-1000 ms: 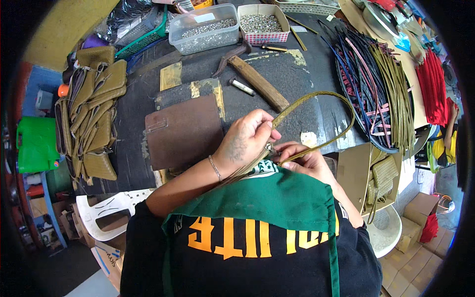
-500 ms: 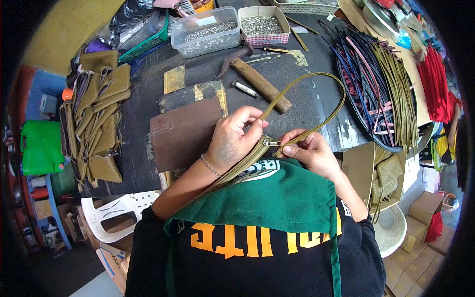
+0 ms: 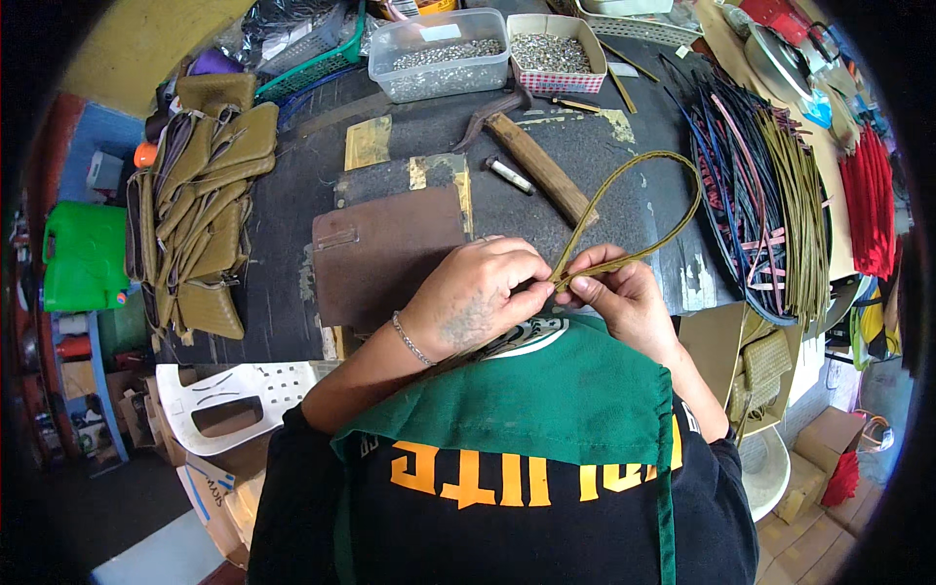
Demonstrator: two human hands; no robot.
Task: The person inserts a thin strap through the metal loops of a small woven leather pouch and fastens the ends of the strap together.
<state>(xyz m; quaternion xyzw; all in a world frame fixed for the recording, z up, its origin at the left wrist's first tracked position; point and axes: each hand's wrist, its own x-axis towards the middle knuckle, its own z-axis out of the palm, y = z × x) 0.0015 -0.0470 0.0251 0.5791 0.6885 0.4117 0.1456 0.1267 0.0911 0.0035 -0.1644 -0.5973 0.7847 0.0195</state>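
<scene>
A narrow olive strap (image 3: 668, 155) rises from my fingers in a wide loop that leans right over the dark worktop. Where its two ends meet, my left hand (image 3: 473, 297) pinches with thumb and fingertips. Beside it, almost touching, my right hand (image 3: 624, 297) has the strap's other side between thumb and fingers. The joint itself, and any metal clasp there, is hidden behind my fingers. Just left of my left hand lies a flat brown leather-like piece (image 3: 385, 258). Beyond the hands rest a hammer (image 3: 546, 171) with a wooden handle and a small white tube (image 3: 510, 176).
Olive woven pouches (image 3: 210, 195) are piled at the left. At the back stand a clear plastic box (image 3: 439, 73) and a red-checked box (image 3: 556, 63), both holding small metal pieces. A basket of straps (image 3: 731, 185) sits at the right. A white chair (image 3: 229, 405) stands below the table's left edge.
My left hand has come down and right to meet my right hand. The strap loop has closed up at its base, and the metal clasp seen before is now covered. The view has shifted slightly.
</scene>
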